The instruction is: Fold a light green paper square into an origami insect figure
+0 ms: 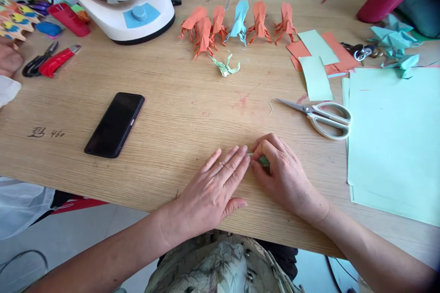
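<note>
My left hand [220, 183] lies flat near the table's front edge, its fingers stretched out. Its fingertips meet a small piece of light green folded paper [264, 161]. Thumb and fingers of my right hand [283, 174] pinch that paper, and most of it is hidden beneath the hand. Farther back lies a small light green folded paper figure [226, 66]. Behind it stand several orange folded paper figures [259, 20] and one blue folded paper figure [239, 20]. Scissors [325, 116] with pale handles rest to the right, blades slightly apart.
A black phone [115, 124] lies to the left. Green sheets [392, 142] and cut paper strips [315, 78] are at the right, with blue folded figures [395, 39] above. A white fan [137, 13] stands at the back left, near a red cutter [59, 61]. Another person's hand [9, 57] shows at the left edge.
</note>
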Demonstrator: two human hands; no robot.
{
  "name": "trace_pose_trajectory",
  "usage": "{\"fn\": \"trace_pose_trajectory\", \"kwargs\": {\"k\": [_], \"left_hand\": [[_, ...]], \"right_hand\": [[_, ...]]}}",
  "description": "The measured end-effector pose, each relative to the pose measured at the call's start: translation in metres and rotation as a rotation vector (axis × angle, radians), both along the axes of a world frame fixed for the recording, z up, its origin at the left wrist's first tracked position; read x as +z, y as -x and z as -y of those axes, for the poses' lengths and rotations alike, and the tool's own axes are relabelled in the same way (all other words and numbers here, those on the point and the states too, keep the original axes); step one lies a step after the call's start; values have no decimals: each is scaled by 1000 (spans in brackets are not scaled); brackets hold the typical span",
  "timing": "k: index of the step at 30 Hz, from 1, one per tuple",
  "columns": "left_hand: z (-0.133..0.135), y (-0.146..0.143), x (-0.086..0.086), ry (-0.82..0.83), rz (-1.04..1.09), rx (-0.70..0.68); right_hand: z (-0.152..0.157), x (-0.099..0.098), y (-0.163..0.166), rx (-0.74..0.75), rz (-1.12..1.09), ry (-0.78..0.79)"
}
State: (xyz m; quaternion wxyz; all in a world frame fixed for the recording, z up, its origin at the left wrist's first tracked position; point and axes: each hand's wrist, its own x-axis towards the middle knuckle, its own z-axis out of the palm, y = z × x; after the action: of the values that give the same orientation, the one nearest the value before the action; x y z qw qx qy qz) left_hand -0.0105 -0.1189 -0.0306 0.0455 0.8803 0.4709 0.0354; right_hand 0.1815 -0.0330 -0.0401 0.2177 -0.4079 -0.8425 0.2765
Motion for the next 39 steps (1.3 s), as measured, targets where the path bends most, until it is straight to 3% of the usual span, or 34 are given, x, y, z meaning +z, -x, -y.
{"fn": "trace_pose_trajectory", "kwargs": {"k": [5, 15, 23, 39], "left_hand": [[0, -4, -9, 60, -14, 39], [2, -3, -10, 72, 10, 62], [3, -3, -10, 78, 12, 66], [1, -2, -7, 39, -21, 33]], "right_hand": [[-1, 4, -6, 35, -38, 65], [1, 7, -22, 36, -121, 191], [1, 12, -15, -13, -86, 131], [-2, 12, -11, 29, -28, 81]]}}
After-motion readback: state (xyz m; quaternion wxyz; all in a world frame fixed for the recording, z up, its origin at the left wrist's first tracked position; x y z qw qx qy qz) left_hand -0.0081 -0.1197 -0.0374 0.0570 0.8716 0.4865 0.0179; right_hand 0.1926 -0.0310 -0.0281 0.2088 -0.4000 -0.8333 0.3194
